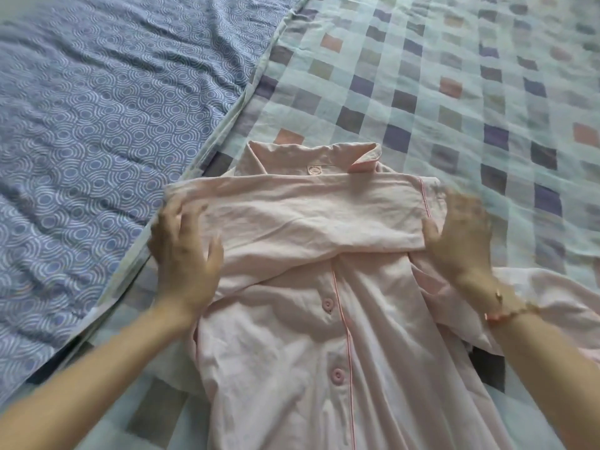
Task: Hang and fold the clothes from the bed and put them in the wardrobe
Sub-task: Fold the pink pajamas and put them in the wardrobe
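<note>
A pale pink button-up shirt (292, 319) lies front up on the checked bedspread (454, 76), collar away from me. One sleeve (308, 216) is folded straight across its chest, just below the collar. My left hand (185, 251) rests with spread fingers on the shirt's left shoulder, at the fold of that sleeve. My right hand (461, 235), blurred by motion, lies with straight fingers on the sleeve's cuff end at the shirt's right shoulder. The other sleeve (548, 303) trails out to the right under my right wrist.
A blue quilt (97, 108) with a ring pattern covers the left half of the bed, its edge running diagonally beside the shirt. The checked bedspread stretches far and right of the shirt. A bracelet (506, 306) sits on my right wrist.
</note>
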The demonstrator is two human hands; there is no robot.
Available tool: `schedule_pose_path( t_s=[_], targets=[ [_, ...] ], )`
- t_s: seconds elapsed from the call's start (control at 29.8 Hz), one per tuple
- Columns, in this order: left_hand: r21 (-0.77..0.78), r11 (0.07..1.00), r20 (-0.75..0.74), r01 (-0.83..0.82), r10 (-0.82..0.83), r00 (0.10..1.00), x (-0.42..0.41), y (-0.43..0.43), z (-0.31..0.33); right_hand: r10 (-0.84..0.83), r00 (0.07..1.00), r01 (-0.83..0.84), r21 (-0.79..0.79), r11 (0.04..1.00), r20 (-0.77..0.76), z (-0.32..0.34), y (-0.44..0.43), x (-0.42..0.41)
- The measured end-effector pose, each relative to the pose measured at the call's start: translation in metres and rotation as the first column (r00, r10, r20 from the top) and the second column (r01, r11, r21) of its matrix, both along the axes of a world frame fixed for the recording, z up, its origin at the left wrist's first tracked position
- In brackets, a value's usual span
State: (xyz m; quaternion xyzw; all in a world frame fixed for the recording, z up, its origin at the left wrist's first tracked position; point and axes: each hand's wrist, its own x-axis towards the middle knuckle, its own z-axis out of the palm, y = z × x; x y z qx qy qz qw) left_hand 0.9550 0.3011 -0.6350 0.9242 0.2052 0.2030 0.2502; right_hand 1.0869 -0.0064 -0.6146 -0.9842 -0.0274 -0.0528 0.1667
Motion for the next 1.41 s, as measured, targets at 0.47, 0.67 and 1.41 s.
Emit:
schedule_pose_path(
  t_s=[0.47, 0.67, 1.41],
  targets=[
    [-0.656, 0.651, -0.549, -0.381, -0.067, 0.833, -0.255, -0.094, 0.002, 0.016, 0.855, 0.002, 0.034, 0.999, -0.519, -0.004, -0.138, -0.264],
    [-0.607, 0.770, -0.569, -0.195, -0.250, 0.783, -0.320, -0.151, 0.021, 0.225, 0.729, -0.214, 0.097, 0.972, -0.647, 0.011, -0.160, -0.298],
    [0.169, 0.968, -0.302, -0.184, 0.229, 0.925, -0.357, -0.111, 0.053, -0.136, 0.990, 0.134, 0.085, 0.987, 0.023, 0.036, -0.172, -0.316]
  ],
)
